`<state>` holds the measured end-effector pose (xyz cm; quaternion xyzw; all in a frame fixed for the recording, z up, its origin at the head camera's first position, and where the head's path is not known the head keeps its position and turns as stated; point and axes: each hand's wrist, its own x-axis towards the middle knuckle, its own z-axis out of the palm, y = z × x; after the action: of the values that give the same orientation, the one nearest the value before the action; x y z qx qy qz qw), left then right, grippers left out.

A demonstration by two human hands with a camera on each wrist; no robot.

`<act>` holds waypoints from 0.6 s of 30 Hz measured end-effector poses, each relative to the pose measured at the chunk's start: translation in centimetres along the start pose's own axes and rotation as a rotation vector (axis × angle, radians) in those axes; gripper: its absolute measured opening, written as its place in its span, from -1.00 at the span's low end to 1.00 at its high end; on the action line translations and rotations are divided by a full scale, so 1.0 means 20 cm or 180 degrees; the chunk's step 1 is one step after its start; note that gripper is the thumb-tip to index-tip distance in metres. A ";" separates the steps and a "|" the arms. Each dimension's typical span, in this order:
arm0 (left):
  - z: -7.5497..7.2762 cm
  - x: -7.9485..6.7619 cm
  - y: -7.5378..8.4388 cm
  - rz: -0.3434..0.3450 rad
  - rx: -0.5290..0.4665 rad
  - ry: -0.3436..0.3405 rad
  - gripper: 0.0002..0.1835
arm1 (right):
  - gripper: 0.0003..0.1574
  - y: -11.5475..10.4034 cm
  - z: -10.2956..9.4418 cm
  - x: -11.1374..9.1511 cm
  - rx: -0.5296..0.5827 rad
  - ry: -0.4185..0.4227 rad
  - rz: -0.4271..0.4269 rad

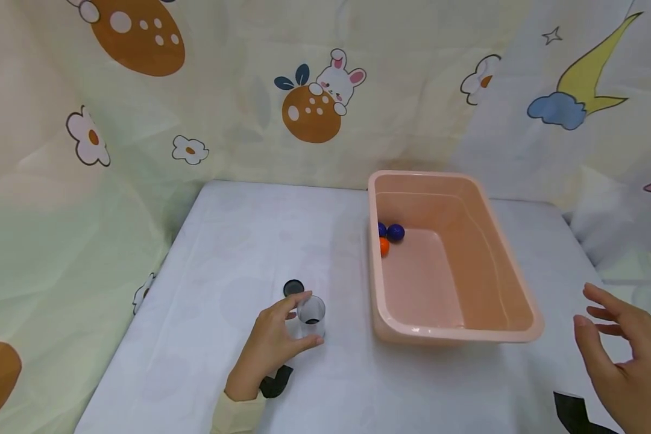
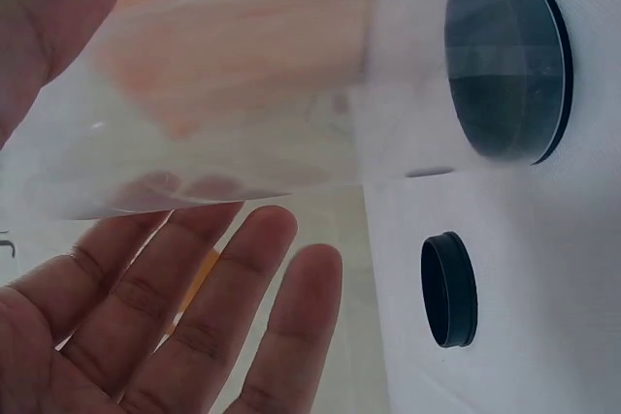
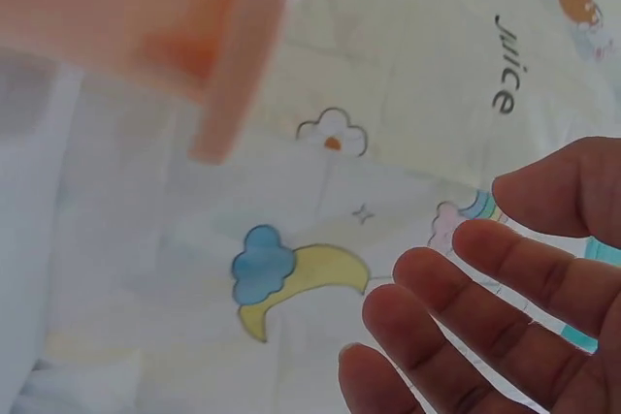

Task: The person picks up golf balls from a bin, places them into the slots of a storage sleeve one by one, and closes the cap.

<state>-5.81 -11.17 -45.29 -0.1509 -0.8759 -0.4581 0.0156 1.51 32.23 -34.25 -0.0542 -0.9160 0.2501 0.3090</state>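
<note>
A clear plastic tube [image 1: 311, 316] with a dark base [image 2: 509, 65] stands upright on the white table. My left hand [image 1: 273, 337] is around it, thumb on the near side and fingers on the far side, fairly straight and spread. Whether thumb and fingertips press the tube is hard to tell. Just behind the tube lies a round black lid [image 1: 293, 287]. My right hand [image 1: 629, 349] hovers right of the peach plastic bin [image 1: 374, 271], holding nothing, its fingers loosely bent. Two blue balls [image 1: 395, 232] and an orange ball [image 1: 384, 246] sit against the bin's left wall, partly hidden by its rim.
One black tape piece [image 1: 275, 381] lies by my left wrist, another [image 1: 572, 413] near my right hand. Behind the white table [image 1: 206, 289] hangs a patterned cloth [image 1: 239, 78], also along the left side. The bin's walls rise well above the tabletop.
</note>
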 end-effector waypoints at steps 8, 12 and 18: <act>0.01 0.01 -0.03 0.0185 -0.0017 0.0083 -0.33 | -0.49 -0.05 -0.01 0.12 0.0136 -0.0011 -0.0633; 0.01 0.01 -0.04 0.0207 -0.0078 0.0046 -0.35 | -0.27 -0.07 0.01 0.18 0.0198 -0.0004 -0.0915; 0.02 0.02 -0.04 0.0317 -0.0177 0.0010 -0.39 | 0.09 -0.09 0.02 0.26 0.0139 -0.0089 -0.1233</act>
<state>-6.29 -11.19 -46.16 -0.1939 -0.8542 -0.4811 0.0355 -2.74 31.71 -30.83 0.1333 -0.9078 0.2065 0.3398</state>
